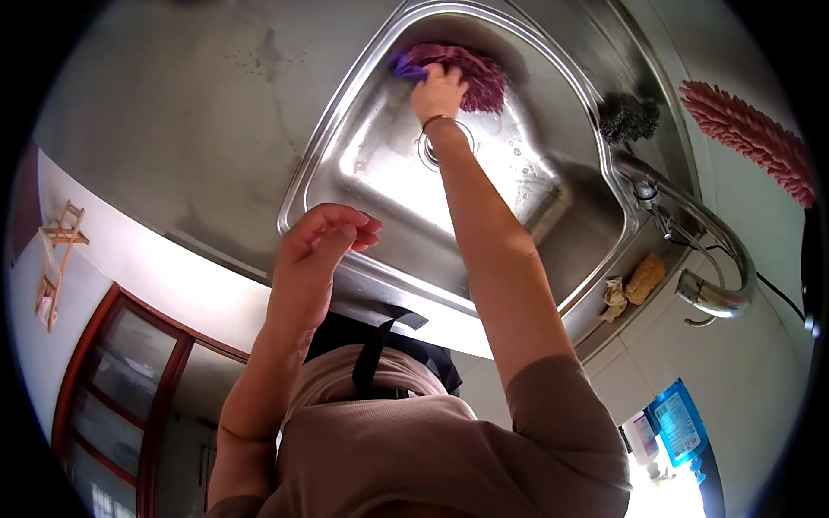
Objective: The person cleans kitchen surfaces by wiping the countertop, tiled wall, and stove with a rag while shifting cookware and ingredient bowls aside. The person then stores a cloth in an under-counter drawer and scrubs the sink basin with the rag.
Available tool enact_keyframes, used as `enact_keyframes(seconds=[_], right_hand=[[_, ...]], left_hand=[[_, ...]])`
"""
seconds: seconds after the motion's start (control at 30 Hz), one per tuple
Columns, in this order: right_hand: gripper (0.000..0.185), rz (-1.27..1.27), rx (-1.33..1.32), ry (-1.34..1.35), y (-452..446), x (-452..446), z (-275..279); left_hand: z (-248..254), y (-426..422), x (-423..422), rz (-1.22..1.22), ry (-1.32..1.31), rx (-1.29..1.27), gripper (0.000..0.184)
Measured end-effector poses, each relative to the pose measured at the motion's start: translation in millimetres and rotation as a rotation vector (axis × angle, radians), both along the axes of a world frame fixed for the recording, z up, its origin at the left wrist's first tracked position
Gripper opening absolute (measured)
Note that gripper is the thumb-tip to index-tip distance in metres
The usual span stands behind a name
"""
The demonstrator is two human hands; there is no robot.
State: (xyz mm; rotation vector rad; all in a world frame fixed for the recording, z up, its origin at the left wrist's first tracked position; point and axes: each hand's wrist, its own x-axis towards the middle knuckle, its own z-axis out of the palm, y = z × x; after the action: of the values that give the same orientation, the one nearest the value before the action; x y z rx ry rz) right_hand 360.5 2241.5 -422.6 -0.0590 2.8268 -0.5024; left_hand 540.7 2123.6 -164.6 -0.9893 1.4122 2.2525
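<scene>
My right hand (439, 93) reaches to the far end of the metal sink (389, 203), its fingers curled on a wet-looking, shaggy dark-pink cloth (484, 78). A purple piece (410, 68) shows at the cloth's left end, beside my fingers. What my fingertips do beneath the cloth is hidden. Over the sink's near left rim hovers my left hand (326, 237), fingers loosely bent and nothing in it. The round drain (425, 155) lies partly behind my right wrist.
A curved faucet (712, 298) stands right of the sink. Near it are a dark scouring pad (630, 119), a yellow-brown sponge (646, 278) and a crumpled pale piece (614, 299). A pink chenille duster (751, 138) hangs farther right. Blue packaging (678, 423) sits lower right.
</scene>
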Motion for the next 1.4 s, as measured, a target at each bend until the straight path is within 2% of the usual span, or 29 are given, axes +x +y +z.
enact_keyframes(seconds=[0.07, 0.13, 0.2, 0.27, 0.33, 0.47, 0.6, 0.67, 0.8, 0.83, 0.87, 0.93, 1.0, 1.03, 1.07, 1.1, 1.13, 1.17, 1.2, 1.3, 1.4], right_hand=[[0.033, 0.032, -0.078, 0.071, -9.8, 23.5, 10.1], [0.031, 0.385, -0.030, 0.118, -13.1, 38.8, 18.1], [0.031, 0.568, 0.001, 0.085, -16.1, 67.2, 6.2], [0.030, 0.596, -0.090, -0.172, -10.5, 95.4, 35.1], [0.029, 0.804, -0.113, -0.219, 7.2, 120.1, 44.5], [0.033, 0.819, -0.218, -0.253, 63.7, 159.4, 47.7], [0.032, 0.805, -0.153, -0.182, 135.3, 181.1, 51.6], [0.028, 0.713, -0.016, -0.234, 171.1, 185.1, 57.5], [0.025, 0.446, 0.243, -0.084, 236.6, 190.3, 35.5], [0.024, 0.328, 0.226, 0.008, 243.2, 187.4, 33.2], [0.028, 0.208, 0.277, -0.106, 246.9, 182.1, 27.9], [0.027, -0.092, 0.201, 0.029, 235.1, 166.3, 19.1], [0.025, -0.573, -0.085, 0.010, 218.7, 137.2, 5.7], [0.027, -0.730, -0.227, 0.106, 213.9, 121.2, -5.9], [0.030, -0.885, -0.691, 0.172, 213.5, 107.8, -30.4], [0.037, -1.382, -1.155, -0.038, 183.5, 77.6, 11.5], [0.042, -1.418, -1.241, 0.086, 179.5, 65.8, -9.9], [0.039, -1.523, -1.330, 0.027, 154.8, 44.5, 26.3], [0.039, -1.521, -1.331, 0.021, 147.3, 31.8, 22.1], [0.032, -1.424, -1.439, -0.052, 117.4, -6.6, 3.8], [0.033, -1.354, -1.437, -0.018, 60.3, -27.7, 18.7]], left_hand=[[2.2, -7.1, -0.6, 0.014, 0.027, 0.011, 0.014], [2.1, -10.3, -0.2, 0.026, 0.026, 0.001, 0.014], [1.0, -10.4, -0.8, 0.031, 0.027, -0.004, 0.014], [-0.9, -7.8, -0.6, 0.033, 0.011, -0.020, 0.014], [3.2, -0.3, -2.0, 0.031, 0.013, -0.026, 0.014], [5.9, 16.9, -0.2, 0.011, 0.021, -0.028, 0.015], [7.0, 33.8, 0.1, -0.029, 0.049, -0.021, 0.013], [7.9, 43.3, -1.1, -0.053, 0.039, -0.016, 0.013], [8.6, 52.8, -2.0, -0.101, 0.018, -0.010, 0.013], [7.6, 53.7, -2.1, -0.109, 0.017, -0.002, 0.012], [5.8, 54.2, -3.3, -0.115, 0.018, 0.005, 0.012], [2.8, 53.0, -4.6, -0.105, 0.007, -0.002, 0.012], [-0.9, 48.6, -6.3, -0.103, 0.016, 0.014, 0.012], [-2.2, 46.0, -6.9, -0.099, 0.012, 0.014, 0.012], [-3.4, 43.2, -7.8, -0.091, 0.005, 0.027, 0.012], [-4.5, 39.9, -9.4, -0.083, -0.001, 0.042, 0.011], [-5.0, 36.7, -10.8, -0.080, -0.001, 0.041, 0.011], [-5.0, 32.6, -12.2, -0.064, -0.022, 0.039, 0.011], [-4.6, 27.7, -13.3, -0.048, -0.046, 0.035, 0.011], [-3.5, 10.9, -17.3, -0.041, -0.064, 0.032, 0.012], [-0.5, -5.2, -22.0, -0.032, -0.062, 0.030, 0.012]])
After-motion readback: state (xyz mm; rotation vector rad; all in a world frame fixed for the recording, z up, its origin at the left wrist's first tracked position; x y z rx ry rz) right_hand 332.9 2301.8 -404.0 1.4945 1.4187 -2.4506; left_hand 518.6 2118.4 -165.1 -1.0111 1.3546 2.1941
